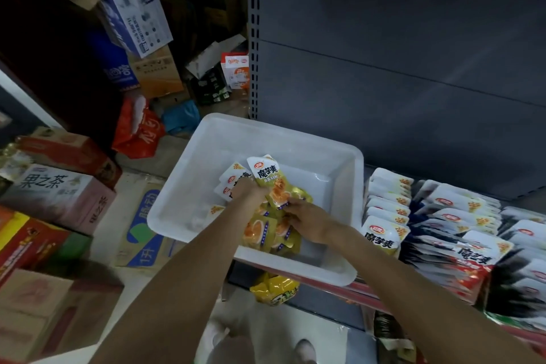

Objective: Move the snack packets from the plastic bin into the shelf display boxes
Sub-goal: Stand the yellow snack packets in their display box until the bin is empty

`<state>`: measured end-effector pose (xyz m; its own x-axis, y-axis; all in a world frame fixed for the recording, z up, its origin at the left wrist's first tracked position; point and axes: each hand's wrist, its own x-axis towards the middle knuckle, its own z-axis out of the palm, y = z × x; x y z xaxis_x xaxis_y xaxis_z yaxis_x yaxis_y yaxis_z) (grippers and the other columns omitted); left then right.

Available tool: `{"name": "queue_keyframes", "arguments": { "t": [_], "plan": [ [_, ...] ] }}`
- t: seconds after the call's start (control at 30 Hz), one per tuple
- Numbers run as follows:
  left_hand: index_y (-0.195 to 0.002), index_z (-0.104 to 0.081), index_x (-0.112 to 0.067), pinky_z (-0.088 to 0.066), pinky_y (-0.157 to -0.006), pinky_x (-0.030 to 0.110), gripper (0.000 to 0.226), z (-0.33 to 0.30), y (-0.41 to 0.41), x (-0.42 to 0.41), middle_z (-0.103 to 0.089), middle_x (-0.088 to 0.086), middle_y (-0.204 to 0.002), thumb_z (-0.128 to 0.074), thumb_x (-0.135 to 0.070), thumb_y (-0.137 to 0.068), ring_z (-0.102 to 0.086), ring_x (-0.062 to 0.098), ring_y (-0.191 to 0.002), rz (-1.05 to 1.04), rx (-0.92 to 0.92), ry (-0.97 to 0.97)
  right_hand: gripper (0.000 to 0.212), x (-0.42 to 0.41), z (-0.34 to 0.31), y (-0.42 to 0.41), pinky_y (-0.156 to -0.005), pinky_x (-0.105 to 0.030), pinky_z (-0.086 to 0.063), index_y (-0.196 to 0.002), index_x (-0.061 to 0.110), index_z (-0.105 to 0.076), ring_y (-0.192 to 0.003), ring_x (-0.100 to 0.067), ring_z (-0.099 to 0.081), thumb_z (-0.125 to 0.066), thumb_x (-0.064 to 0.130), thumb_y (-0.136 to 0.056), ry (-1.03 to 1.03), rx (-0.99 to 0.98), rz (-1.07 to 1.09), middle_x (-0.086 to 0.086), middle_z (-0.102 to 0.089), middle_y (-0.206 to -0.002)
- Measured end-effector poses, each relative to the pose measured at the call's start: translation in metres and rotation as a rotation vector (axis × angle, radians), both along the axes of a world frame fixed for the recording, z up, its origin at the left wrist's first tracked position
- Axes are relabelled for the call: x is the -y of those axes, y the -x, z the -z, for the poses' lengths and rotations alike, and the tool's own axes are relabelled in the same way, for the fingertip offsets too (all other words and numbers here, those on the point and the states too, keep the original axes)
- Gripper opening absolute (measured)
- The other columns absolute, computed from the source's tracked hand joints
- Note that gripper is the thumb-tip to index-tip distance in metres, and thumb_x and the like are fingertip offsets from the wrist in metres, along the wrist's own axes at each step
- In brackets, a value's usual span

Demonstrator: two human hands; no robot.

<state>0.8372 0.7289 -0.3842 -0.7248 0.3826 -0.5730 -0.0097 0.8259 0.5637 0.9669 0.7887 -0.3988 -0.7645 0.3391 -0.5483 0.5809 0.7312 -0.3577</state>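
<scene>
Both forearms reach into the plastic bin (pixel 334 156) on the shelf edge. Left hand (pixel 251 190) grips a fan of snack packets (pixel 267 176); right hand (pixel 307 220) pinches another. Packets: yellow-and-white foil, probably light, limp and slippery; grasp by sealed edges. Display boxes (pixel 443 233) stand just beside.

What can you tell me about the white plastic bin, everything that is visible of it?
The white plastic bin is a rectangular tub of translucent, milky plastic with a broad rolled rim and sloping walls. It sits tilted and turned at an angle on the shelf edge, left of the display boxes, one corner jutting past the shelf. Much of its floor is bare; yellow and white snack packets lie gathered near the middle. The left hand grips a bunch of them, and the right hand pinches packets beside it.
</scene>
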Motion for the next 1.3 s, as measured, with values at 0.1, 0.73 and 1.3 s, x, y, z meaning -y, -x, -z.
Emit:
{"name": "queue_keyframes", "arguments": {
  "t": [0.1, 0.73, 1.3],
  "plan": [
    [-0.116, -0.057, -0.001, -0.043, -0.074, 0.026, 0.036, -0.001, -0.004, -0.002, -0.061, 0.014, -0.122, -0.062, -0.024, -0.09, -0.058, 0.026, -0.111, -0.019, -0.051, 0.045, 0.041, -0.006, -0.012, 0.0, -0.113, -0.03, -0.024, -0.139, 0.02, -0.046, -0.137, -0.024, -0.033, -0.037, 0.015, -0.099, 0.106, -0.002, 0.075, -0.001, -0.032, -0.152],
    [-0.116, -0.058, -0.008, -0.043, -0.086, 0.024, 0.024, -0.057, -0.102, -0.039, -0.065, 0.009, -0.111, -0.056, -0.011, -0.092, -0.061, 0.018, -0.101, 0.528, -0.116, -0.596, 0.04, -0.081, -0.129, -0.097, -0.077, -0.03, -0.051, -0.107, 0.023, -0.05, -0.086, -0.014, -0.061, -0.064, -0.003, -0.08, 0.029, -1.057, 0.825, 0.011, -0.06, -0.089],
    [-0.119, -0.061, -0.028, -0.025, -0.109, 0.041, 0.047, -0.057, -0.138, -0.036, -0.026, -0.003, -0.15, -0.058, -0.057, -0.083, -0.027, 0.02, -0.134, 1.076, -0.548, -0.267, 0.013, -0.098, -0.126, -0.15, -0.06, -0.025, -0.045, -0.095, 0.015, -0.049, -0.074, -0.019, -0.06, -0.059, 0.01, -0.09, -0.18, -0.636, 0.48, -0.006, -0.062, -0.085]
  ]
}}
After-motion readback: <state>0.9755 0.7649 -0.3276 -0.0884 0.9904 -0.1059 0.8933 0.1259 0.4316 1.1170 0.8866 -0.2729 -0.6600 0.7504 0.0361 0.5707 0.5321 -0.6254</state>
